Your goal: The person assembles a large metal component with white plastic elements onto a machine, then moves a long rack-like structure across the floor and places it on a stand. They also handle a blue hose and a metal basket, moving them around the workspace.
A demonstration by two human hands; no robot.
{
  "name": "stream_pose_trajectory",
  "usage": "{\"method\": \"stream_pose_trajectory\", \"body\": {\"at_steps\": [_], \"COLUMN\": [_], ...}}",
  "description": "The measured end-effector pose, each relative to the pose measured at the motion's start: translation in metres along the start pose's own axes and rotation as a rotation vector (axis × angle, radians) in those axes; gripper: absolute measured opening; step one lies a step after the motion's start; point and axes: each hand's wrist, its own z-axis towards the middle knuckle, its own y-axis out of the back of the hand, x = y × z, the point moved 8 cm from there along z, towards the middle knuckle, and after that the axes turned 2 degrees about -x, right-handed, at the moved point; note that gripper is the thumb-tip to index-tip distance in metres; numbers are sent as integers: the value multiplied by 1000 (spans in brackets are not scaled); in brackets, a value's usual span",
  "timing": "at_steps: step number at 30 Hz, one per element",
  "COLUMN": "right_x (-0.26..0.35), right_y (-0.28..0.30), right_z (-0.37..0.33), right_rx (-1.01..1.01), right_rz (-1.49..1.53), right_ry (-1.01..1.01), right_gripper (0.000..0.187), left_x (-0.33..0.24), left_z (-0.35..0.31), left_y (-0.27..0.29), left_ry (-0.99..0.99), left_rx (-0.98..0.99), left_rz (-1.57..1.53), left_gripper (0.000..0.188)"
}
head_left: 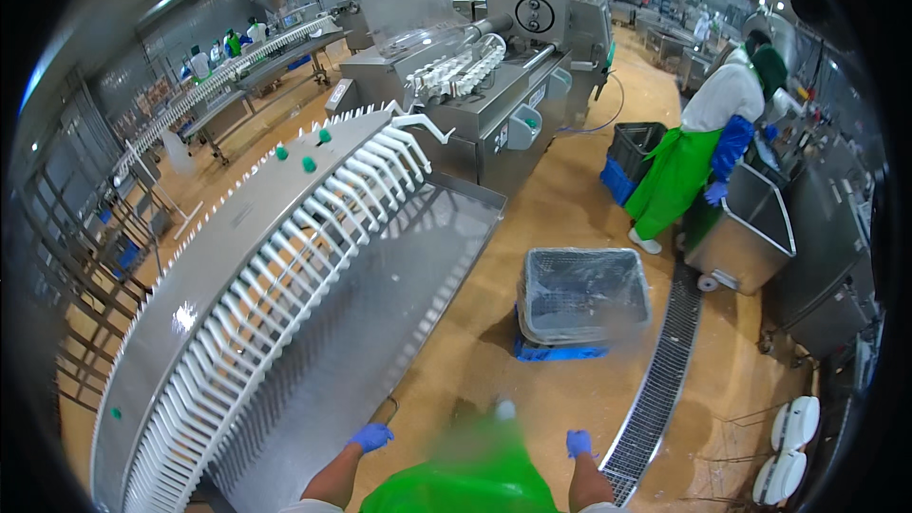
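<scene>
My left hand (370, 437), in a blue-purple glove, is closed beside the lower edge of a long metal tray (380, 323). A thin curved metal rod (394, 408) rises right by its fingers; whether the hand grips it is unclear. My right hand (579, 444), gloved alike, hangs low with its fingers curled and nothing visible in them. Left of the tray runs a curved conveyor (228, 247) lined with white angled hanger arms. Ahead of me a grey crate (584, 294) with a clear plastic liner sits on a blue base (560, 351). A green apron (475, 475) covers my front.
A steel processing machine (475, 114) stands beyond the conveyor. At right, a person in a green apron (674, 180) bends over a steel wheeled bin (741, 237). A dark crate (635, 144) is nearby. A floor drain grate (665, 370) curves along my right.
</scene>
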Motion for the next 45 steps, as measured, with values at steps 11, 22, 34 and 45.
{"method": "stream_pose_trajectory", "body": {"at_steps": [11, 22, 34, 45], "right_x": [565, 1079, 1101, 1098], "right_y": [69, 159, 147, 212], "right_z": [134, 64, 91, 238], "right_rx": [102, -594, -402, 52], "right_rz": [502, 226, 208, 604], "right_ry": [686, 1410, 1647, 1311], "right_gripper": [57, 60, 53, 28], "left_x": [-55, -123, -172, -268], "left_z": [68, 133, 183, 162], "left_y": [39, 69, 84, 27], "left_ry": [344, 414, 354, 346], "left_rx": [-52, -115, 52, 153], "left_rz": [-345, -539, -404, -230], "left_gripper": [33, 34, 36, 37]}}
